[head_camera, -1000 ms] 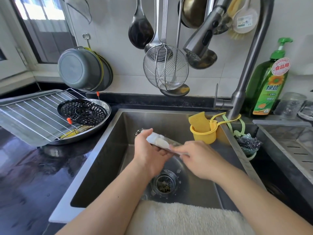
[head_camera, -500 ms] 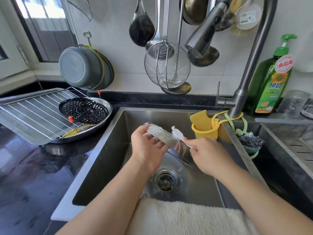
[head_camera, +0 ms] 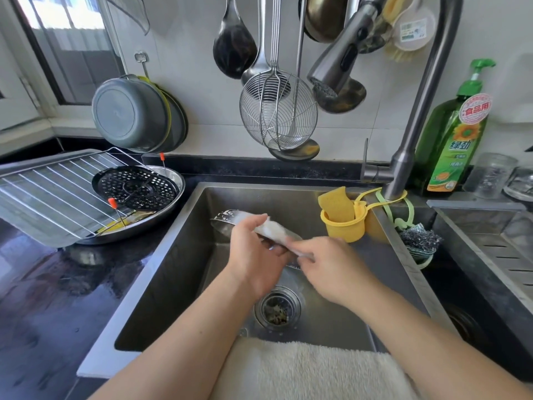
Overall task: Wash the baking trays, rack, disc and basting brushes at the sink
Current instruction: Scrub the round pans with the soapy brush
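Both hands [head_camera: 294, 259] around perforated metal piece [head_camera: 227, 222] over sink [head_camera: 178, 255]

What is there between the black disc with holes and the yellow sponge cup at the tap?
In the head view, the steel sink lies between the disc and the cup. Over it, the left hand holds a shiny metal piece.

Home kitchen, stainless steel sink [head_camera: 184, 272] near, metal ladles and wire skimmer [head_camera: 278, 111] hanging far, green dish-soap bottle [head_camera: 455, 140] right
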Tool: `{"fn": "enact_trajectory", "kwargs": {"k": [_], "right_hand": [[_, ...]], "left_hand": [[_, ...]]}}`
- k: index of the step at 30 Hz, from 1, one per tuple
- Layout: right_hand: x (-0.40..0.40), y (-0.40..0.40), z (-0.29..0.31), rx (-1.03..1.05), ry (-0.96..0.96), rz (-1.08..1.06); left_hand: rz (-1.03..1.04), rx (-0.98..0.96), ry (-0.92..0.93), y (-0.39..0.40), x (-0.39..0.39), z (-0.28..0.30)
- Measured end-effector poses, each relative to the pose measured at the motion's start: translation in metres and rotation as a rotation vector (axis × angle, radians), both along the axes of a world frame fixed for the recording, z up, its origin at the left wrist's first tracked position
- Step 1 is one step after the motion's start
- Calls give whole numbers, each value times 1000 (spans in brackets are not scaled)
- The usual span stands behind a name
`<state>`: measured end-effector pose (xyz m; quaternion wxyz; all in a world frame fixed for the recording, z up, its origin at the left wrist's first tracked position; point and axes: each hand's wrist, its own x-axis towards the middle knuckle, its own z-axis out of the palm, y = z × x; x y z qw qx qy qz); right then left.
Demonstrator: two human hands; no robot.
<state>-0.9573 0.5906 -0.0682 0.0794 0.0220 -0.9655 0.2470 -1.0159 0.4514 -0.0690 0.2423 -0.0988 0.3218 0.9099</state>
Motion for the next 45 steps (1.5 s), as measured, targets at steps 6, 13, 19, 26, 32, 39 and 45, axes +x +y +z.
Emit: {"fn": "enact_trajectory", "kwargs": {"k": [6,13,19,26,32,39,45], "right_hand": [[-9,16,-1,69,-31,-153],[-5,-5,0,-71,96,-26],[-6,32,-3,34,-84,-208],[-10,-6,-4,-117,67,11],[-7,10,-7,-28,-94,-45],[-5,12,-2,26,-114,-111],[-9,4,-3,-6,-39,-82]], "left_hand": [[186,144,-28,-14,-6,4],[84,75,10,-1,2,4],[271,136,17,-16,-2,10],[50,-151,90,2,-1,0],[213,-275,-29,-4,-14,-11],[256,-113,-88,-6,-20,-13],[278,-124,-67,-7,-20,-14]]}}
